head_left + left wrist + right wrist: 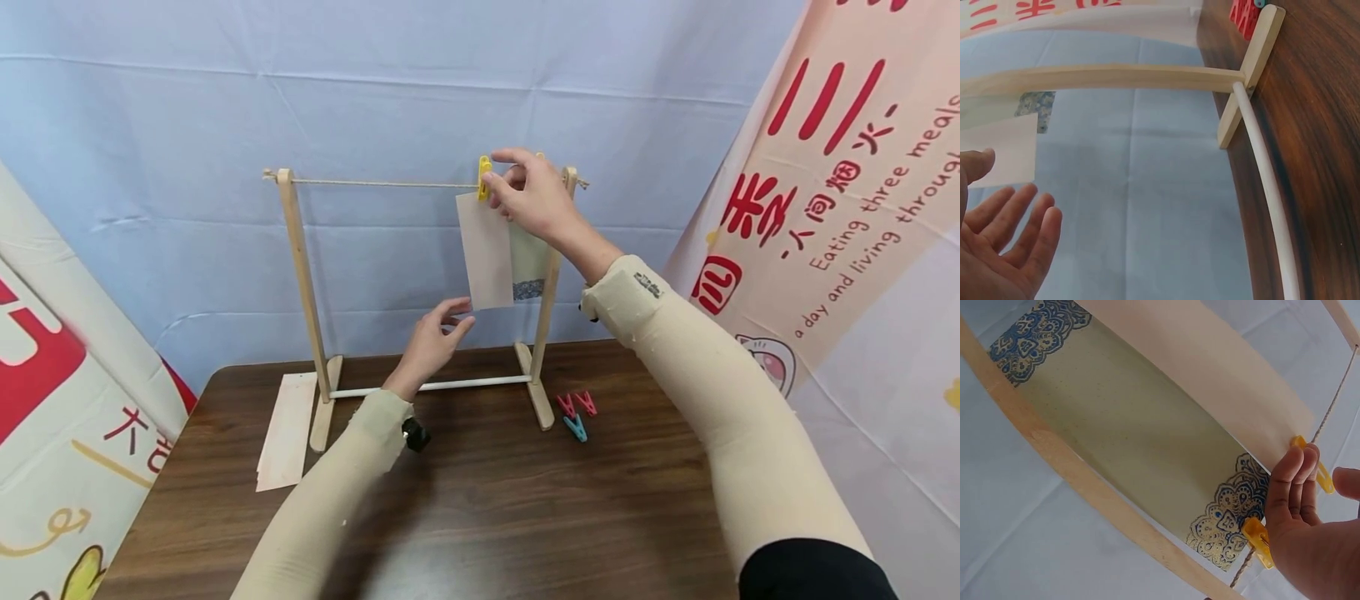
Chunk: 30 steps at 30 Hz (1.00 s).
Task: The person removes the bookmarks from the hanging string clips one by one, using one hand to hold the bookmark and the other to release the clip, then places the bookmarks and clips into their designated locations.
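A plain pale sheet of paper point(486, 258) hangs from the rope point(382, 182) under a yellow clothespin point(483, 171). My right hand point(528, 196) is at that clothespin with its fingers loosely bent; in the right wrist view the thumb stands apart from the clip. Beside it hangs a greenish sheet point(1129, 437) with blue and gold patterned ends, held by a second yellow clothespin point(1257, 540) close to my wrist. My left hand point(431, 342) is near the pale sheet's lower left corner, thumb and fingers spread, holding nothing.
The rope runs between two wooden posts point(302, 275) joined low down by a white rod point(472, 384). More pale paper strips point(287, 433) lie left of the stand. Two red clothespins point(585, 403) and a blue clothespin point(575, 427) lie right of it on the brown table point(480, 517).
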Tool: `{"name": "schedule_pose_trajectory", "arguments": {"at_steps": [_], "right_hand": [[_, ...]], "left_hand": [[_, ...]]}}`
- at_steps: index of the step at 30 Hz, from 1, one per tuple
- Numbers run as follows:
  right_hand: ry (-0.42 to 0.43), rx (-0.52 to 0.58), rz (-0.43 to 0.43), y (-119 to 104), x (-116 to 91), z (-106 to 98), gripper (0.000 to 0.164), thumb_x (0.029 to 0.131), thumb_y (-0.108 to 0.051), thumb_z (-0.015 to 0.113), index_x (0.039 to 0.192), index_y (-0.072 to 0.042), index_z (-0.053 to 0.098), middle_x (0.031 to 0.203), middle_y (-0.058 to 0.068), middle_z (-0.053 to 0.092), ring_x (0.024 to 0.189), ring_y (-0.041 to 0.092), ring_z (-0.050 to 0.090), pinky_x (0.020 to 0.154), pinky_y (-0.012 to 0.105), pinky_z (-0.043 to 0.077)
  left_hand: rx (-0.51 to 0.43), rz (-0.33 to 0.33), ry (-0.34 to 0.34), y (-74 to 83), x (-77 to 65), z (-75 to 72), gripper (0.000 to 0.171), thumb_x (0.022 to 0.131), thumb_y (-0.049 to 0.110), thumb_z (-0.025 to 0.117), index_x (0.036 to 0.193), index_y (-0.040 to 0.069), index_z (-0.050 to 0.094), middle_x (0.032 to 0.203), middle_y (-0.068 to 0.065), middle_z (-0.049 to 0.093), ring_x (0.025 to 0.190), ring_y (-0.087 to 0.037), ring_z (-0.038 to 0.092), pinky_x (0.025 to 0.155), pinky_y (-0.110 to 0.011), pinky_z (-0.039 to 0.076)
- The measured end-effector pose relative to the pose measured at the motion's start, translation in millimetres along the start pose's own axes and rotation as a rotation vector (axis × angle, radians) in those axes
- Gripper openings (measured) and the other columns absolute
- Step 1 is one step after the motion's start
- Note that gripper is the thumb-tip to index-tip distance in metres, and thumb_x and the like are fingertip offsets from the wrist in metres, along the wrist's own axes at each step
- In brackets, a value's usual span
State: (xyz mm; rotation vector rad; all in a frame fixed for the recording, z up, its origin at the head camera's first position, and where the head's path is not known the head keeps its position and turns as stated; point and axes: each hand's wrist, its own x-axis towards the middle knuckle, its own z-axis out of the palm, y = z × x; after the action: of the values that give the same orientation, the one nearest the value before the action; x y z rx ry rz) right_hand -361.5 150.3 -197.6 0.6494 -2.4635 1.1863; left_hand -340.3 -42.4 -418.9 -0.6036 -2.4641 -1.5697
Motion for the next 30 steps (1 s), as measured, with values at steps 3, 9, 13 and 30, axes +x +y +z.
{"name": "schedule_pose_trajectory", "arguments": {"at_steps": [3, 9, 13, 30], "right_hand": [[-0.012, 0.021, -0.006, 0.1, 1.2, 0.6, 0.048, 0.111, -0.027, 0.063, 0.154, -0.005, 0.055, 0.089, 0.015, 0.076, 0.074, 0.028, 0.068, 0.069, 0.028, 0.057], [-0.012, 0.032, -0.011, 0.2, 3.1, 1.9, 0.044, 0.112, -0.027, 0.062, 0.151, -0.007, 0.058, 0.088, 0.019, 0.075, 0.068, 0.023, 0.065, 0.066, 0.031, 0.057], [0.002, 0.024, -0.02, 0.8, 4.5, 2.7, 0.043, 0.111, -0.027, 0.062, 0.15, -0.008, 0.06, 0.089, 0.02, 0.075, 0.065, 0.018, 0.063, 0.064, 0.029, 0.055], [0.021, 0.046, -0.034, 0.6, 4.6, 3.8, 0.037, 0.111, -0.026, 0.062, 0.143, -0.006, 0.064, 0.085, 0.018, 0.074, 0.062, 0.02, 0.062, 0.061, 0.028, 0.054]], "left_hand": [[0.005, -0.013, -0.015, -1.5, -1.1, 0.9, 0.045, 0.11, 0.028, 0.066, 0.153, 0.016, 0.058, 0.149, -0.005, 0.064, 0.127, -0.028, 0.064, 0.105, -0.046, 0.053], [0.006, -0.026, -0.024, -3.4, -1.2, 2.3, 0.047, 0.11, 0.03, 0.065, 0.154, 0.016, 0.056, 0.145, -0.007, 0.065, 0.131, -0.032, 0.063, 0.106, -0.047, 0.053], [-0.015, -0.039, -0.024, -2.7, -0.8, 3.5, 0.046, 0.109, 0.03, 0.067, 0.151, 0.013, 0.059, 0.139, -0.008, 0.067, 0.128, -0.033, 0.064, 0.105, -0.049, 0.055], [-0.052, -0.002, 0.023, -1.3, -5.2, 8.9, 0.023, 0.106, 0.026, 0.073, 0.122, 0.01, 0.07, 0.125, -0.01, 0.074, 0.119, -0.03, 0.069, 0.103, -0.048, 0.056]]}}
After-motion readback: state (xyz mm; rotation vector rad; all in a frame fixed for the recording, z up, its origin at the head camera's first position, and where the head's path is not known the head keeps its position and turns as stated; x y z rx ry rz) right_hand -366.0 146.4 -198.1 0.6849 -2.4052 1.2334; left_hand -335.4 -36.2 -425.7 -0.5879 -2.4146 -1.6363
